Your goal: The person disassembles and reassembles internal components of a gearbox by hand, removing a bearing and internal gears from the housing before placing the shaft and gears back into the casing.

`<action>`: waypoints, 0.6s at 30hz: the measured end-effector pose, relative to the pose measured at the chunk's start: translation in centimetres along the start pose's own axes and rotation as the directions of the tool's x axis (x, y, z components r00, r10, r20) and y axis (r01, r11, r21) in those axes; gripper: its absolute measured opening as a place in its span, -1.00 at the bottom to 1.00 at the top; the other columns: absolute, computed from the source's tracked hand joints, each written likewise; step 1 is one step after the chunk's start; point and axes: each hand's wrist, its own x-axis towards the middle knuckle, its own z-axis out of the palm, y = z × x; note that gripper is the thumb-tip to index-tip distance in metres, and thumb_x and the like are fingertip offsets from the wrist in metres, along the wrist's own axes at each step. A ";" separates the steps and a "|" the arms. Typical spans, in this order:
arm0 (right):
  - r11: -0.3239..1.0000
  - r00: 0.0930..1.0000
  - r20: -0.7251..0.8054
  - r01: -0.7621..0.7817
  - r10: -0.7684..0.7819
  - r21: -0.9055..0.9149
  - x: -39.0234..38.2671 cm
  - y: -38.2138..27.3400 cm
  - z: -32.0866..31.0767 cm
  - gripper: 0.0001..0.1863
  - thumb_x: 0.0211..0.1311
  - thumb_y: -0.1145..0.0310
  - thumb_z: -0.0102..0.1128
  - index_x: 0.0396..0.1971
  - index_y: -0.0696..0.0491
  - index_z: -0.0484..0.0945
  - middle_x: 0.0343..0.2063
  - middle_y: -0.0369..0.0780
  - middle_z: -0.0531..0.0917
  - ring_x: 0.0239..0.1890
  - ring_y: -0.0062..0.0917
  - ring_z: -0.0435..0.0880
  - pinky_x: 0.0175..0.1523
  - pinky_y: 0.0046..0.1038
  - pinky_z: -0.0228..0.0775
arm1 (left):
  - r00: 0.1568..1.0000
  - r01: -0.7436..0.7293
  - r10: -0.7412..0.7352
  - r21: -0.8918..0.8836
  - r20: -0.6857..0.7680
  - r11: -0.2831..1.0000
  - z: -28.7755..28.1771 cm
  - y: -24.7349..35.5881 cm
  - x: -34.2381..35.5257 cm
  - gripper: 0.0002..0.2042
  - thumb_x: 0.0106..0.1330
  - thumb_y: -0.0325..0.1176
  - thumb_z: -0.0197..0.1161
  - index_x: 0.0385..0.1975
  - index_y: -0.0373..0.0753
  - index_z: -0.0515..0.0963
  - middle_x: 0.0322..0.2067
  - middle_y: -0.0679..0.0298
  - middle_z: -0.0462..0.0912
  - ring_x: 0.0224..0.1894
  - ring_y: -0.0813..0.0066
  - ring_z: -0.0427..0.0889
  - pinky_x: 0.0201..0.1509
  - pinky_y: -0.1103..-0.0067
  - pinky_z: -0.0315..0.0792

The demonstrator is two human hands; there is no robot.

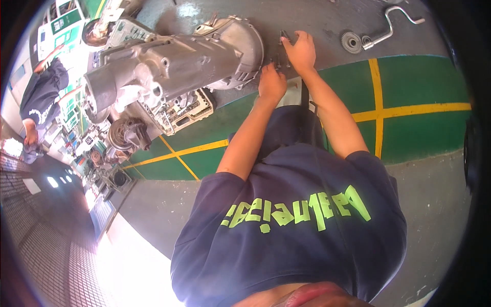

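Both my arms reach down to the grey floor beside a big grey cast-metal gearbox housing. My right hand rests its fingers on a small dark metal part next to the housing's round bell end. Just below it, my left hand is curled, and a thin dark metal piece sticks out above its knuckles. The two hands almost touch. My fingers hide the exact shape of the dark pieces. A navy shirt with light green lettering fills the lower half of the view.
A small toothed gear and a bent crank-shaped wrench lie on the floor right of my hands. Yellow lines cross a green floor area. More engine parts sit left of the housing. Another person bends over at far left.
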 end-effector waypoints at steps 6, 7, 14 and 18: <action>0.951 0.976 0.208 0.129 -0.071 -0.281 1.4 0.3 3.7 -0.57 0.22 0.19 0.34 -0.07 0.16 0.46 -0.05 0.01 0.56 0.02 -0.02 0.59 0.10 -0.16 0.50 | 0.998 -0.035 0.043 -0.192 0.041 0.981 -0.5 -2.8 -1.4 -0.60 0.31 -0.26 0.18 0.07 -0.36 0.52 0.04 -0.11 0.59 0.12 -0.04 0.56 0.24 0.26 0.41; 0.921 0.963 0.254 0.181 -0.094 -0.344 1.9 1.0 4.2 -0.62 0.25 0.24 0.31 -0.10 0.17 0.44 -0.06 0.03 0.55 -0.01 0.00 0.60 0.09 -0.15 0.51 | 0.993 -0.050 0.076 -0.265 0.089 0.963 -0.9 -3.0 -1.8 -0.60 0.31 -0.25 0.16 0.08 -0.35 0.50 0.04 -0.10 0.57 0.10 -0.05 0.56 0.21 0.25 0.43; 0.875 0.921 0.331 0.325 -0.206 -0.360 3.3 1.9 3.7 -0.75 0.28 0.44 0.11 -0.09 0.23 0.52 -0.10 0.09 0.64 -0.10 -0.08 0.71 -0.02 -0.26 0.62 | 0.999 0.042 -0.034 -0.445 0.025 0.895 -4.7 -5.1 -4.7 -0.63 0.34 -0.25 0.17 0.05 -0.34 0.55 -0.05 -0.07 0.66 0.05 0.00 0.64 0.15 0.30 0.48; 0.946 0.877 0.476 -0.213 0.074 0.245 3.2 0.4 1.0 -0.66 0.29 0.41 0.25 -0.01 0.27 0.55 -0.22 -0.06 0.69 -0.25 -0.33 0.72 -0.10 -0.40 0.62 | 1.000 0.014 0.001 -0.550 0.027 0.835 -7.8 -5.1 -5.8 -0.62 0.33 -0.30 0.22 0.09 -0.34 0.53 -0.02 -0.06 0.65 0.05 0.01 0.64 0.15 0.33 0.49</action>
